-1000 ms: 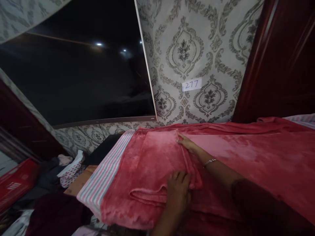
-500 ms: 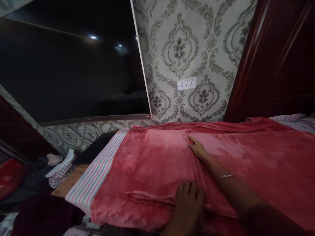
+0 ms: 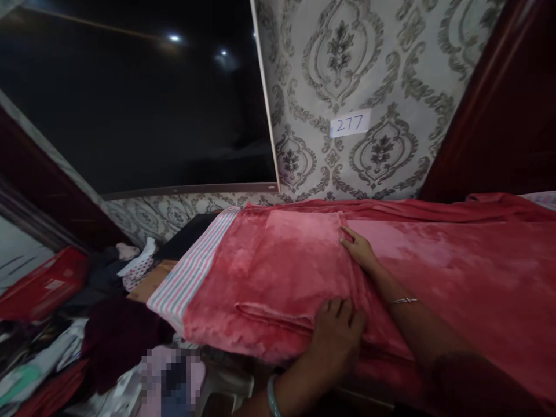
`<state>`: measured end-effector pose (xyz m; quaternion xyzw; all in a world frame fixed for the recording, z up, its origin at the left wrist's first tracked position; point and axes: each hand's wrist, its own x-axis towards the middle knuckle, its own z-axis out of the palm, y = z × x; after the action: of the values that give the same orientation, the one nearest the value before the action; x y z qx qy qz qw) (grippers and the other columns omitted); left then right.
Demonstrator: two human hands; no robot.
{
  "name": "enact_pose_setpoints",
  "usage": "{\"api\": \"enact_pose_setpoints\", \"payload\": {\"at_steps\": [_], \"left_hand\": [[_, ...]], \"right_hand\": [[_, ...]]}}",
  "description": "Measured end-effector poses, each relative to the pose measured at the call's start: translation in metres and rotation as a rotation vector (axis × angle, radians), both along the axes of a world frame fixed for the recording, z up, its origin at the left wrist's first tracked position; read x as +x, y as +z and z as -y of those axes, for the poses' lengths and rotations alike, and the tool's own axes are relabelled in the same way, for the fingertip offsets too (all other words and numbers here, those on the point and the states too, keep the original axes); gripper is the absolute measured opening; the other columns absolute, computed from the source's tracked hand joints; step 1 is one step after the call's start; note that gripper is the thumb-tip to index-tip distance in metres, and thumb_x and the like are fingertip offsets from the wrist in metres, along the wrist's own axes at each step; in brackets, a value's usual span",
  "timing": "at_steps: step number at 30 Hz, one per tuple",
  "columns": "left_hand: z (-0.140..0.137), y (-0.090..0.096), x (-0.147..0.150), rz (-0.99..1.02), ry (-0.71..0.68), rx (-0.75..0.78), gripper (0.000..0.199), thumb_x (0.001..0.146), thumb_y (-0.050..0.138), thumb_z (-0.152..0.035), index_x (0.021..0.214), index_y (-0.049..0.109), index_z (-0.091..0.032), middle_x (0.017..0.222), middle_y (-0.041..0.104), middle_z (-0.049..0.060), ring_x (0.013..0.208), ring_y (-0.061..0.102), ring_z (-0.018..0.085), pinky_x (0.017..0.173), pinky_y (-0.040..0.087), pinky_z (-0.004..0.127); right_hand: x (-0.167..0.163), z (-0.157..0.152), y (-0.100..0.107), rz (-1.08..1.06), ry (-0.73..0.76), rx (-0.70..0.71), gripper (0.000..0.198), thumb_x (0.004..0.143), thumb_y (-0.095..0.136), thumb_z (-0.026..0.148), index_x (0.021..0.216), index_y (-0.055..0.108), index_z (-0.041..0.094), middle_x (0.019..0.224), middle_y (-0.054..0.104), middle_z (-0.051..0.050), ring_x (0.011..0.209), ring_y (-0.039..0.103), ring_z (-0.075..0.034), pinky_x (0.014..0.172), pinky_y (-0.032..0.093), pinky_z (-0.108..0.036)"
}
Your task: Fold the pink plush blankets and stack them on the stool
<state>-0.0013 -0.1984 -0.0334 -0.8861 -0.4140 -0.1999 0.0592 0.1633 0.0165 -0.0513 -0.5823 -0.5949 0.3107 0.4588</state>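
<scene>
A plush pink-red blanket (image 3: 299, 260), folded into a rectangular stack, lies on a wider spread of the same pink-red plush (image 3: 456, 278). At the stack's far right corner, my right hand (image 3: 359, 248) pinches the edge between thumb and fingers; a thin silver bracelet is on that wrist. My left hand (image 3: 336, 336), with a pale bangle on the wrist, has its fingers curled over the near right edge of the stack. Whatever lies under its palm is hidden. The near left fold of the stack shows several loose layers.
A striped sheet (image 3: 195, 266) covers the left end of the bed. Beyond it are a dark television (image 3: 143, 104), patterned wallpaper with a "277" paper label (image 3: 351, 123), and a dark red wooden panel (image 3: 499, 116). Clothes (image 3: 121, 336) and a red box (image 3: 47, 284) lie at lower left.
The view has tilted down and shifted left, so more of the clothes at lower left shows. Both hands stay at the same edge of the folded blanket.
</scene>
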Motion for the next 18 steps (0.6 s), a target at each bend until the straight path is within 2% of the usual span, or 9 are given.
{"api": "enact_pose_setpoints", "payload": {"at_steps": [4,7,10,12,14,16,18], "left_hand": [[0.004,0.01,-0.004,-0.01,-0.031,-0.017,0.032,0.095,0.056,-0.023,0.125,0.061,-0.013,0.113,0.067,0.011,0.104,0.058,0.024,0.089,0.046,0.038],[0.003,0.018,-0.004,-0.029,-0.046,-0.044,0.028,0.094,0.055,-0.02,0.12,0.063,-0.012,0.104,0.068,0.01,0.099,0.06,0.024,0.086,0.047,0.039],[-0.003,0.029,-0.003,-0.022,-0.014,-0.054,0.024,0.093,0.053,-0.018,0.114,0.065,-0.012,0.099,0.067,0.01,0.095,0.06,0.025,0.081,0.049,0.04],[-0.007,0.035,-0.002,-0.008,-0.008,-0.038,0.023,0.093,0.053,-0.018,0.11,0.066,-0.011,0.1,0.066,0.012,0.095,0.06,0.026,0.079,0.05,0.04],[-0.01,0.041,-0.001,0.009,-0.027,-0.021,0.023,0.093,0.053,-0.02,0.108,0.067,-0.011,0.1,0.066,0.013,0.096,0.06,0.027,0.078,0.051,0.04],[-0.01,0.044,0.001,0.05,-0.045,-0.002,0.024,0.094,0.052,-0.02,0.109,0.068,-0.01,0.101,0.066,0.013,0.096,0.061,0.027,0.077,0.051,0.04],[-0.003,0.043,0.003,0.129,-0.016,0.024,0.03,0.096,0.047,-0.021,0.114,0.069,-0.01,0.106,0.067,0.014,0.1,0.062,0.027,0.081,0.052,0.041]], "right_hand": [[0.002,0.003,0.002,-0.016,-0.016,0.0,0.068,0.081,0.063,0.034,0.146,0.058,0.015,0.14,0.065,-0.011,0.131,0.058,-0.031,0.115,0.042,-0.044],[0.002,0.014,0.007,-0.12,0.009,0.003,0.073,0.078,0.066,0.035,0.148,0.056,0.018,0.141,0.064,-0.01,0.132,0.058,-0.031,0.113,0.045,-0.044],[0.005,0.042,0.011,-0.254,0.081,-0.113,0.078,0.081,0.066,0.039,0.155,0.045,0.024,0.137,0.067,-0.01,0.123,0.064,-0.031,0.102,0.055,-0.043],[0.01,0.069,0.012,-0.264,0.117,-0.211,0.08,0.084,0.063,0.046,0.158,0.039,0.028,0.137,0.067,-0.01,0.121,0.066,-0.033,0.097,0.058,-0.045],[0.016,0.095,0.01,-0.212,0.119,-0.236,0.081,0.083,0.064,0.05,0.158,0.039,0.03,0.146,0.06,-0.009,0.132,0.058,-0.035,0.103,0.055,-0.046],[0.02,0.116,0.011,-0.146,0.122,-0.223,0.083,0.079,0.068,0.049,0.156,0.043,0.031,0.156,0.051,-0.006,0.145,0.044,-0.036,0.109,0.051,-0.044],[0.022,0.128,0.016,-0.122,0.162,-0.245,0.086,0.076,0.069,0.046,0.157,0.043,0.032,0.158,0.048,-0.004,0.148,0.039,-0.036,0.107,0.052,-0.042]]}}
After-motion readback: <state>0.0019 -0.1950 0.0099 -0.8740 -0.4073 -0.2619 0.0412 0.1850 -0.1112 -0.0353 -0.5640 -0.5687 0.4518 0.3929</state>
